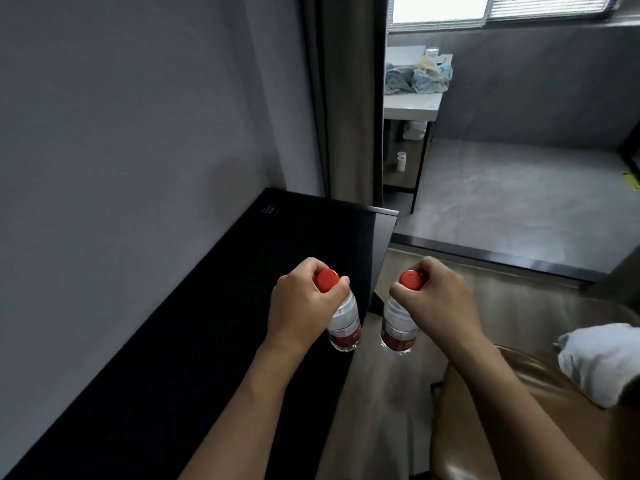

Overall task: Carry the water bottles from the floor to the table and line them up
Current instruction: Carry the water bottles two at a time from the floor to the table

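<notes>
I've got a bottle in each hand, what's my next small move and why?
Probably swing the left bottle leftward over the black table and set it down: the left hand holds it near the table's edge, while the right bottle in the right hand hangs over the floor.

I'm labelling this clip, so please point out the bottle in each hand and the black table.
left bottle (344, 320): head view, on its clear body above the red label.
right bottle (398, 318): head view, on its clear body.
black table (207, 341): head view, on its bare dark top.
</notes>
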Available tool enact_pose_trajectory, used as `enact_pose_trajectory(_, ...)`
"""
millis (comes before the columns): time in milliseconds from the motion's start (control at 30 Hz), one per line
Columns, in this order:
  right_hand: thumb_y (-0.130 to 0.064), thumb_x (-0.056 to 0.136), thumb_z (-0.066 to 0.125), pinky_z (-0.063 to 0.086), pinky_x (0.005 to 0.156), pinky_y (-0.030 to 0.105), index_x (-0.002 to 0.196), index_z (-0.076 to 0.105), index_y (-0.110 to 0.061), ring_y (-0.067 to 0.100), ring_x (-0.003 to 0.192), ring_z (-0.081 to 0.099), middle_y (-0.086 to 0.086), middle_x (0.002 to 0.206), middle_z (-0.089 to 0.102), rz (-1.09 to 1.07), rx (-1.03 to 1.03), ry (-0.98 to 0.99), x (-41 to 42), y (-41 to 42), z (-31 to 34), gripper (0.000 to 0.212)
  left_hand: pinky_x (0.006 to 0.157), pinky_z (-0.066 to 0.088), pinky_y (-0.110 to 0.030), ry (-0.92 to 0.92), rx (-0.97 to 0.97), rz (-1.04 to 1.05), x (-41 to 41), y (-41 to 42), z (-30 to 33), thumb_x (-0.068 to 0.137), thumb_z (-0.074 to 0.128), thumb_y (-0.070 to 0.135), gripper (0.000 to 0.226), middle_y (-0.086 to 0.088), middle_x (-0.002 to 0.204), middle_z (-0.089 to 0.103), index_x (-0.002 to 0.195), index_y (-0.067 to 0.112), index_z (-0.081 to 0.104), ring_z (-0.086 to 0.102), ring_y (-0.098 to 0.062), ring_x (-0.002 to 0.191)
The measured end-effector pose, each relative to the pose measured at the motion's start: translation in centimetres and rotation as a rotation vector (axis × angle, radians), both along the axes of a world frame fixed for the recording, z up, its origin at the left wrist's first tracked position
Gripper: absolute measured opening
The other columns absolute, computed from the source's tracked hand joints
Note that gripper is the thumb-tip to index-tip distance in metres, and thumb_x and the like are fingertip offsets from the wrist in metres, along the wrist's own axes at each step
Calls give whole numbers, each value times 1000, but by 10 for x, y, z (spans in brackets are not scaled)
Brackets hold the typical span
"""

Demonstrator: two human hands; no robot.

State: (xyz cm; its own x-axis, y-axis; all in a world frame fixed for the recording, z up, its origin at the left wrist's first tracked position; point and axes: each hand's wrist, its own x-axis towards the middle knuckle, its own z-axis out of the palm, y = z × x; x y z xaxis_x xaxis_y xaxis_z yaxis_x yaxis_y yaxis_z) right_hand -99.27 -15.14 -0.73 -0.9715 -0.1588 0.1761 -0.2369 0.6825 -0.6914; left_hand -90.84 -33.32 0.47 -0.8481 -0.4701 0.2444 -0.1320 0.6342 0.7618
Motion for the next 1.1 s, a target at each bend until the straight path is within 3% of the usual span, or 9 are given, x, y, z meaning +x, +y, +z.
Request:
enact_pose_trajectory(200,-45,70,66,36,54,25,78,55,-28,9,68,55,-13,72,58,13,-5,12,-65,-43,7,22,54,46,-11,-8,-11,30,-51,-46,1,82,71,45,20,10,64,62,77,30,59,62,-2,62)
enact_pose_trajectory(333,-44,67,65,42,60,29,76,56,-28,13,71,57,-12,72,60,27,-36,-17,-106,-73,7,20,53,46,-12,-19,-12,60,-79,-73,-1,81,71,45,20,8,63,62,75,30,59,61,-4,60)
enact_pose_trajectory(500,-45,65,61,37,60,29,69,51,-28,17,68,56,-11,67,57,3,-28,-36,-159,-93,-2,21,54,47,-13,-45,-43,93,-120,-90,-6,80,71,46,21,10,62,62,74,30,59,62,-3,60)
enact_pose_trajectory(767,-44,66,61,33,57,27,72,48,-30,9,65,52,-14,66,54,67,-52,-59,-259,-102,-15,19,52,44,-10,-89,-64,163,-214,-98,-11,82,72,44,21,10,61,60,75,29,59,60,-1,58)
enact_pose_trajectory(933,-43,68,63,44,64,31,80,54,-29,14,71,56,-13,70,56,86,-43,-82,-310,-111,-18,21,53,46,-11,-47,-46,190,-258,-100,-9,82,71,46,21,18,73,64,76,30,59,62,-1,63)
enact_pose_trajectory(1100,-43,70,65,43,65,30,80,56,-28,15,72,58,-13,72,58,106,-39,-66,-345,-125,-15,21,52,46,-13,-53,-64,204,-287,-104,-12,82,72,45,22,9,61,61,76,28,60,60,-1,60)
